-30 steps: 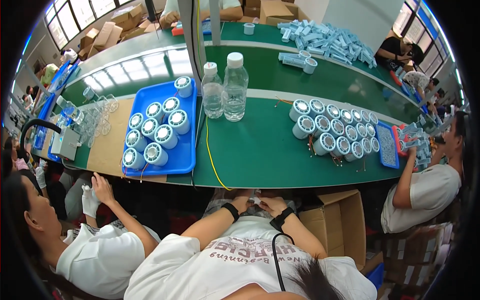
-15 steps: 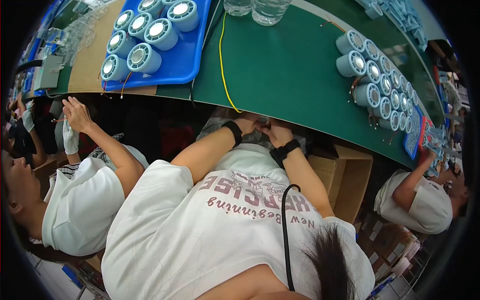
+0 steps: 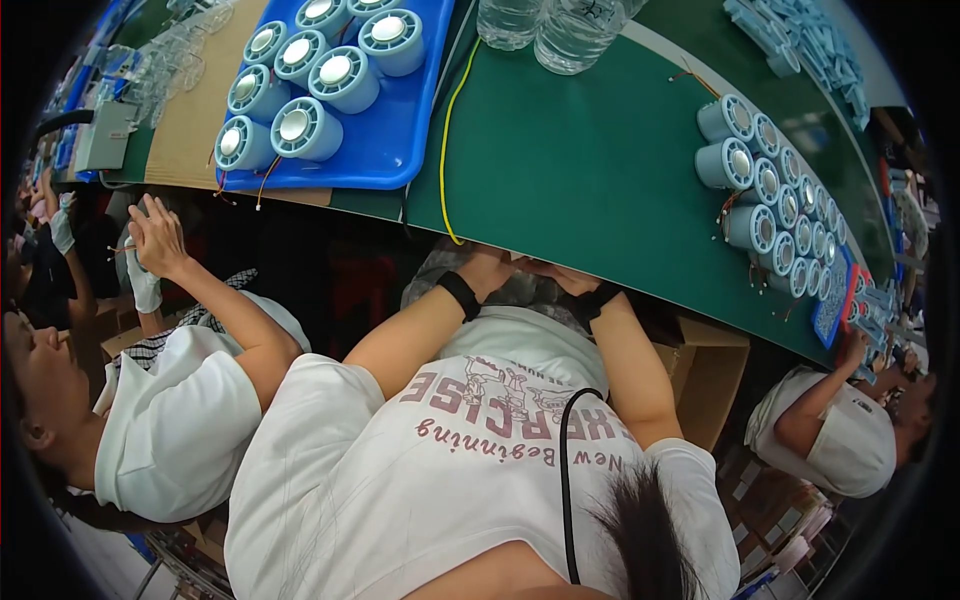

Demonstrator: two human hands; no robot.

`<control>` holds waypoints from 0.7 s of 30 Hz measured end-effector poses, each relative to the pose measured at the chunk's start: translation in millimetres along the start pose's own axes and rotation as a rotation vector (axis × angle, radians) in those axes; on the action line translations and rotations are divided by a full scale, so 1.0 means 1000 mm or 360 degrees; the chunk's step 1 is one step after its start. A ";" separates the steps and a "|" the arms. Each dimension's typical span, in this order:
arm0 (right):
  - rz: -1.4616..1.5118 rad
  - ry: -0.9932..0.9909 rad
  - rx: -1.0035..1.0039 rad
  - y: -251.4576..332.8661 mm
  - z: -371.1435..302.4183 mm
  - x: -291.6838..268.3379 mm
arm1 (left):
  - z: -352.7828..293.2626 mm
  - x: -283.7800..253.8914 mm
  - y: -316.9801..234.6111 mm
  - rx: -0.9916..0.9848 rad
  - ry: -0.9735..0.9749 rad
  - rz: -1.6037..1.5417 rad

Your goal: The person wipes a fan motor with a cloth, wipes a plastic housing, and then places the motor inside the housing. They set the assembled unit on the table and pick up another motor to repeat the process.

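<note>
My left hand and my right hand meet at the near edge of the green table, low in front of my lap. The table edge hides most of their fingers, so whether they hold anything does not show. A crumpled see-through plastic bag lies beneath and around them. Each wrist has a black band. A yellow cord runs down the table and ends just above my left hand.
At left, a blue tray carries several light-blue round fan-like units with wires. More such units stand grouped at right. Transparent bottles stand at the back. A cardboard box sits below the table. Co-workers sit on both sides.
My hands have slid further under the table edge, and my right hand's fingers are now more hidden. The whole view has shifted slightly, with the table things lower and further right.
</note>
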State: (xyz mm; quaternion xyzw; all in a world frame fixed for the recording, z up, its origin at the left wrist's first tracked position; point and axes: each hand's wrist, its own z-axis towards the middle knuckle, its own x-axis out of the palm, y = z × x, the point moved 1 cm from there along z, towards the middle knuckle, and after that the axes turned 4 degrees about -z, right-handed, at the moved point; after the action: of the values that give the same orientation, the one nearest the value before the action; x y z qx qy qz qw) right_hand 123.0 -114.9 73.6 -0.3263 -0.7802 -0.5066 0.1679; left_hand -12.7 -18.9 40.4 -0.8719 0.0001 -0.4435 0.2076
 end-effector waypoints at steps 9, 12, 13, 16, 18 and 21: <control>-0.0338 -0.0089 -0.0161 -0.019 0.000 0.001 | 0.030 -0.041 0.040 0.0153 -0.0046 0.0500; -0.1781 -0.0260 -0.0680 -0.031 0.000 -0.007 | 0.023 -0.029 0.037 0.0764 0.0030 0.1871; -0.2163 -0.0399 -0.0939 -0.021 0.002 0.007 | 0.022 -0.032 0.038 0.0888 0.0009 0.2137; -0.2903 -0.0651 -0.1476 0.002 0.001 0.037 | 0.047 -0.053 0.059 0.0504 0.0163 0.0901; -0.2890 -0.0722 -0.0764 0.006 0.006 0.028 | 0.053 -0.052 0.062 0.0404 0.0186 0.0813; -0.2039 -0.0729 -0.0415 0.006 -0.001 0.006 | 0.045 -0.044 0.054 0.0298 0.0177 0.0983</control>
State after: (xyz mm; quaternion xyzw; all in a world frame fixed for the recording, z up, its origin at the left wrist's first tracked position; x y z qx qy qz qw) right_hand 123.1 -112.0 81.4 0.0825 -0.7677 -0.5139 -0.3739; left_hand 5.0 -44.4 -36.7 -0.7821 0.2351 -0.4047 0.4113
